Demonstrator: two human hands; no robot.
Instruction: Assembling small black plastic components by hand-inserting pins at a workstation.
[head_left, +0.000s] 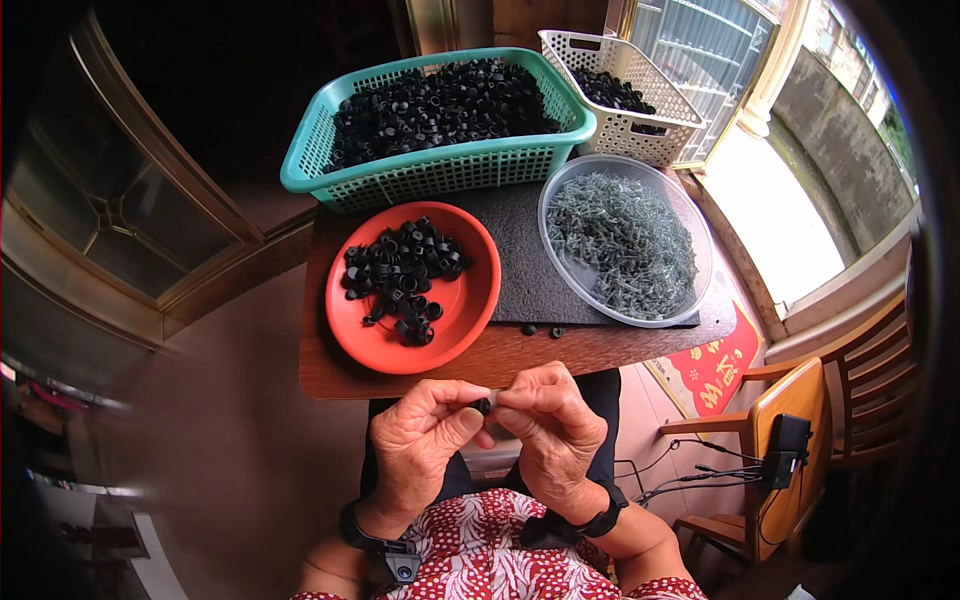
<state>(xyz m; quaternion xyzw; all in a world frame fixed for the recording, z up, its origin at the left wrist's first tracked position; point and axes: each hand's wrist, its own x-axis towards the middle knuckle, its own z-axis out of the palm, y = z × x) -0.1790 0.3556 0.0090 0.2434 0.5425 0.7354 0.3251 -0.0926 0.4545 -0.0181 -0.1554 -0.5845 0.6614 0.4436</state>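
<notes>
Pinching small black ring cap (484, 405), fingers (462, 418) closed

You've got two baskets up top, one teal basket (440, 165) and one white basket (625, 125), both holding black caps, way too many to count. Then two round dishes: one red bowl (470, 300) with a few dozen black caps, and one clear bowl (690, 230) full of grey-green little pieces, uncountable. One dark mat (520, 270) sits on one wooden table (330, 370). Two loose caps (541, 330) lie at the mat's front edge. Your two hands, left hand (420, 440) and right hand (550, 430), pinch one black cap (484, 406) between them. One wooden chair (800, 460) at your right.
</notes>
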